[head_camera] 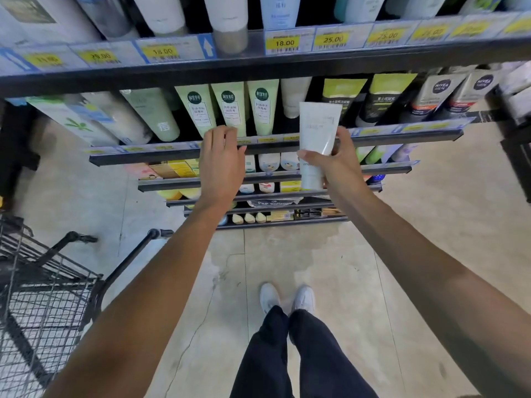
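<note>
Our right hand (pixel 336 162) grips a white tube (pixel 317 127) round its lower half. The thumb lies across the near face and the fingers curl round the far edge. The tube stands nearly upright, with its flat crimped end at twelve o'clock and its cap at six o'clock, below the thumb. It is held in the air in front of the shelf rail (pixel 143 155), clear of the stocked row behind it.

Our left hand (pixel 221 165), at nine o'clock from the tube, holds nothing. Its fingers are loosely spread and slightly bent. The fingertips reach the rail just under the green tubes (pixel 232 107), which stand side by side with their caps down. We cannot tell whether the fingertips touch the rail or the tubes.

Another white tube stands at twelve o'clock from the held one, and dark tubes follow at two o'clock. Yellow price labels (pixel 283 43) line the shelf above. A wire shopping cart (pixel 43 297) stands on the tiled floor (pixel 359 268) at eight o'clock from our left hand, well apart from it. Our white shoes (pixel 287 297) point at the shelves from six o'clock.
</note>
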A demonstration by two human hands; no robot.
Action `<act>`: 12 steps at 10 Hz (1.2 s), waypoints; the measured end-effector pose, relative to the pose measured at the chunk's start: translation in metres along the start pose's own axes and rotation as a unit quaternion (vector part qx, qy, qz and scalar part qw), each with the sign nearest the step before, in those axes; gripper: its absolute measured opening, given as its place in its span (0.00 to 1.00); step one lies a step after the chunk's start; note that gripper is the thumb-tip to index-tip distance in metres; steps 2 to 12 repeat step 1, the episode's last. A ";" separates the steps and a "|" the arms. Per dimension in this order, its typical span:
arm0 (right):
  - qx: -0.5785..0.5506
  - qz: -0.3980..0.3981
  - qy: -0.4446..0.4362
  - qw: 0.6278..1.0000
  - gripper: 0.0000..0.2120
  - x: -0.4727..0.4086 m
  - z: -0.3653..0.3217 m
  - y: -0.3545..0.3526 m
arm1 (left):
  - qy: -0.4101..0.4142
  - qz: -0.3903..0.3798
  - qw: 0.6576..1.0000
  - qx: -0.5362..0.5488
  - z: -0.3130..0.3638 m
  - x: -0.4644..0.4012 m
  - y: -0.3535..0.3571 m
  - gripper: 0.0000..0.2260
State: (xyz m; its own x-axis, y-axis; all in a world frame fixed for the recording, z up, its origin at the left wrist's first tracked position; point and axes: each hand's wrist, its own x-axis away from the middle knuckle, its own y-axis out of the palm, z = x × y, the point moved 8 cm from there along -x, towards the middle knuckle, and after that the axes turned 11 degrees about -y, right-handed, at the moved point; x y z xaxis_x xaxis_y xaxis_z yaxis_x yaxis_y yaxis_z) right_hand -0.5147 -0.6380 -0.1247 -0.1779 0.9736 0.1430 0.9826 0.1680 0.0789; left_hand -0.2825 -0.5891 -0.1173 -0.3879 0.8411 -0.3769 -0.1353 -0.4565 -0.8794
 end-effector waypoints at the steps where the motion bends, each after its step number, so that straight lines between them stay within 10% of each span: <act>1: 0.044 0.011 -0.060 0.997 0.34 -0.013 -0.020 0.008 | -0.013 -0.018 1.000 -0.003 -0.006 0.000 0.008 0.15; 12: 0.044 0.011 -0.060 0.997 0.34 -0.013 -0.020 0.008 | -0.013 -0.018 1.000 -0.003 -0.006 0.000 0.008 0.15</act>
